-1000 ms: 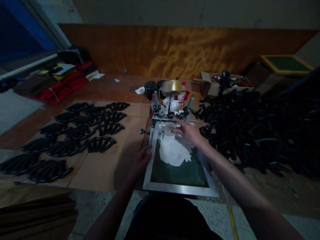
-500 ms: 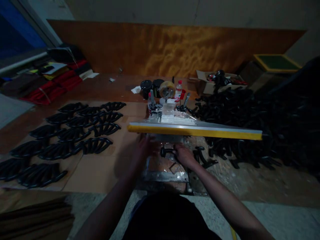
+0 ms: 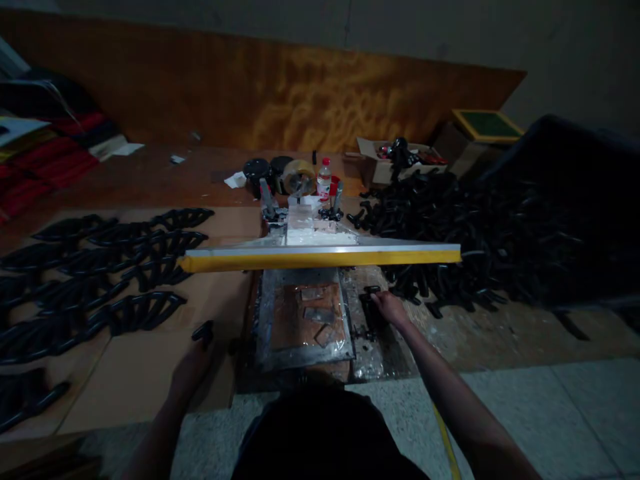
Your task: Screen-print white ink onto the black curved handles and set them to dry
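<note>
My left hand (image 3: pixel 193 365), closed, grips a black handle-shaped piece (image 3: pixel 203 331) above the cardboard sheet (image 3: pixel 150 363); the piece's head sticks out above the fingers. To the right of the low plate (image 3: pixel 285 353), my right hand (image 3: pixel 391 309) has its fingers closed on another black handle-shaped piece (image 3: pixel 371 300) at the bench top. Between my hands the plate carries small flat blocks (image 3: pixel 320 313) under clear film. Over its far end juts a raised frame (image 3: pixel 320 257) with a silver and yellow front edge.
Rows of black pieces (image 3: pixel 135 313) fan out on the cardboard at left. A large heap of them (image 3: pixel 425 207) lies at right, by a dark bin (image 3: pixel 560 167). Behind the frame stand a bottle (image 3: pixel 324 179), a tape roll (image 3: pixel 299 179) and black tubs (image 3: pixel 257 175).
My left hand has moved left from the plate and now carries a black piece over the cardboard. My right hand has let go of the piece on the plate and moved right. The view has shifted.
</note>
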The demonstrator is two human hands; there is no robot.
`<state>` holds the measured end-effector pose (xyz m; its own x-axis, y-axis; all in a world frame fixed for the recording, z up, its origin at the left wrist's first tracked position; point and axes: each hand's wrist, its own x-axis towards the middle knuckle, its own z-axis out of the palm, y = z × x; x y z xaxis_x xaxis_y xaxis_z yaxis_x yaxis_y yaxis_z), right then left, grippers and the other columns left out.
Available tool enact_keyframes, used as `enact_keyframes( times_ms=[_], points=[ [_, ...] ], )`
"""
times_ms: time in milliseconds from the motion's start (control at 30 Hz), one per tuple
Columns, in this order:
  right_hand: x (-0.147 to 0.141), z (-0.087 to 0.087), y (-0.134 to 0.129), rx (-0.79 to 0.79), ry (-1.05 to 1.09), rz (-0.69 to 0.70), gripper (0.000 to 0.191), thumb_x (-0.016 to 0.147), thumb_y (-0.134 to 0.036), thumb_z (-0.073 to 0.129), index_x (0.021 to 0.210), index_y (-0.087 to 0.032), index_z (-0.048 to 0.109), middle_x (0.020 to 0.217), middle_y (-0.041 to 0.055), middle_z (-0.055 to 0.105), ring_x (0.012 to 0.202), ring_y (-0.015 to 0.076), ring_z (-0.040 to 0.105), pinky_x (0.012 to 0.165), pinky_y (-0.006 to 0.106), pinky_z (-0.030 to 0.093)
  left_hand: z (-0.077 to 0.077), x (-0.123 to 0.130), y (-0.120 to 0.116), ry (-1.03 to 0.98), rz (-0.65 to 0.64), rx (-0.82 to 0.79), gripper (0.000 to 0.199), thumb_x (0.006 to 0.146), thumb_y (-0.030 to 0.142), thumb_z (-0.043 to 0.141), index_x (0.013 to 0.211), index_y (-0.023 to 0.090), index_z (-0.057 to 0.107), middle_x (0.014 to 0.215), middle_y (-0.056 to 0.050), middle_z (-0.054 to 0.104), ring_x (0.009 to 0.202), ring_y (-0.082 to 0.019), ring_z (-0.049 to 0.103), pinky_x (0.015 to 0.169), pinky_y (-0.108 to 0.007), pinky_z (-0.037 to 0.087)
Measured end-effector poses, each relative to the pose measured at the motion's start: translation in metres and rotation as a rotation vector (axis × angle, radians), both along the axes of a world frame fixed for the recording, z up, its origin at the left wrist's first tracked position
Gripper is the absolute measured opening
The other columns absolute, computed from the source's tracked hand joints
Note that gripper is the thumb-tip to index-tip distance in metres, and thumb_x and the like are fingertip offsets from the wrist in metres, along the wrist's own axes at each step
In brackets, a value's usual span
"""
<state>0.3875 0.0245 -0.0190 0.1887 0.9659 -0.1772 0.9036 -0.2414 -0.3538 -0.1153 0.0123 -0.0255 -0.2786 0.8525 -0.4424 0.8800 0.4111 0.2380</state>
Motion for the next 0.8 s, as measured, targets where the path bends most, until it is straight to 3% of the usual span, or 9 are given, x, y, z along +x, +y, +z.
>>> enact_keyframes(
  times_ms=[133, 233, 333, 367, 467, 533, 600, 700, 800],
  points=[
    [0.008, -0.012, -0.001, -0.010, 0.035, 0.032, 0.035, 0.097, -0.037, 0.043, 0.079, -0.018, 0.067, 0.087, 0.0112, 0.072, 0.086, 0.0218, 0.069, 0.078, 0.029, 0.049, -0.008, -0.003, -0.002, 0.020, -0.110, -0.112, 0.056, 0.088, 0.054, 0.033, 0.105, 0.013, 0.067, 0.100, -0.022, 0.073, 0.097, -0.038, 0.069, 0.076, -0.042, 0.051],
    [0.003, -0.005, 0.001, 0.096, 0.017, -0.073, 0.030, 0.090, -0.045, 0.052, 0.092, -0.016, 0.063, 0.095, 0.0140, 0.070, 0.091, 0.0266, 0.066, 0.081, 0.036, 0.049, 0.010, 0.002, 0.010, 0.096, -0.089, -0.121, 0.060, 0.087, 0.060, 0.032, 0.098, 0.013, 0.068, 0.098, -0.023, 0.073, 0.095, -0.040, 0.069, 0.077, -0.045, 0.050],
    [-0.020, 0.009, 0.006, 0.263, 0.183, -0.105, 0.031, 0.085, -0.039, 0.057, 0.108, -0.018, 0.059, 0.099, 0.0106, 0.069, 0.093, 0.0268, 0.066, 0.081, 0.039, 0.050, 0.051, 0.022, 0.030, -0.048, -0.071, 0.092, 0.049, 0.087, 0.055, 0.034, 0.089, 0.017, 0.066, 0.086, -0.016, 0.072, 0.083, -0.032, 0.069, 0.070, -0.037, 0.050],
    [-0.034, 0.014, 0.007, 0.283, 0.280, -0.036, 0.030, 0.086, -0.035, 0.057, 0.111, -0.019, 0.059, 0.101, 0.0090, 0.070, 0.094, 0.0257, 0.066, 0.083, 0.039, 0.051, 0.069, 0.034, 0.037, -0.173, -0.044, 0.184, 0.046, 0.087, 0.054, 0.035, 0.085, 0.018, 0.064, 0.079, -0.011, 0.070, 0.075, -0.027, 0.067, 0.064, -0.033, 0.049],
    [-0.087, 0.023, 0.010, 0.247, 0.472, 0.332, 0.026, 0.089, -0.024, 0.055, 0.112, -0.021, 0.065, 0.110, 0.0073, 0.070, 0.103, 0.0222, 0.064, 0.092, 0.038, 0.049, 0.127, 0.081, 0.056, -0.755, 0.096, 0.469, 0.046, 0.086, 0.056, 0.038, 0.098, 0.017, 0.060, 0.061, 0.000, 0.057, 0.046, -0.014, 0.050, 0.044, -0.024, 0.038],
    [-0.122, 0.026, 0.012, 0.236, 0.414, 0.523, 0.027, 0.091, -0.018, 0.052, 0.112, -0.019, 0.069, 0.109, 0.0089, 0.070, 0.104, 0.0210, 0.063, 0.093, 0.036, 0.048, 0.161, 0.112, 0.065, -0.970, 0.052, 0.665, 0.043, 0.086, 0.053, 0.043, 0.096, 0.016, 0.061, 0.052, 0.005, 0.048, 0.040, -0.010, 0.040, 0.041, -0.021, 0.033],
    [-0.148, 0.028, 0.013, 0.245, 0.242, 0.612, 0.031, 0.091, -0.013, 0.050, 0.112, -0.020, 0.072, 0.103, 0.0108, 0.070, 0.105, 0.0222, 0.061, 0.093, 0.037, 0.047, 0.184, 0.134, 0.069, -1.111, -0.017, 0.781, 0.039, 0.087, 0.051, 0.047, 0.093, 0.015, 0.062, 0.048, 0.006, 0.044, 0.039, -0.009, 0.038, 0.041, -0.020, 0.034],
    [-0.163, 0.027, 0.014, 0.211, 0.034, 0.657, 0.033, 0.088, -0.013, 0.055, 0.113, -0.023, 0.073, 0.105, 0.0119, 0.069, 0.110, 0.0255, 0.057, 0.096, 0.041, 0.047, 0.191, 0.144, 0.066, -1.169, 0.004, 0.799, 0.043, 0.089, 0.053, 0.045, 0.093, 0.015, 0.065, 0.049, 0.005, 0.046, 0.042, -0.010, 0.042, 0.041, -0.020, 0.035],
    [-0.145, 0.024, 0.014, 0.213, 0.100, 0.531, 0.027, 0.089, -0.022, 0.062, 0.115, -0.023, 0.069, 0.117, 0.0097, 0.065, 0.110, 0.0243, 0.058, 0.096, 0.043, 0.048, 0.175, 0.134, 0.050, -1.043, 0.041, 0.724, 0.049, 0.092, 0.055, 0.040, 0.094, 0.016, 0.069, 0.070, -0.003, 0.066, 0.064, -0.016, 0.060, 0.058, -0.026, 0.050]
  ],
)
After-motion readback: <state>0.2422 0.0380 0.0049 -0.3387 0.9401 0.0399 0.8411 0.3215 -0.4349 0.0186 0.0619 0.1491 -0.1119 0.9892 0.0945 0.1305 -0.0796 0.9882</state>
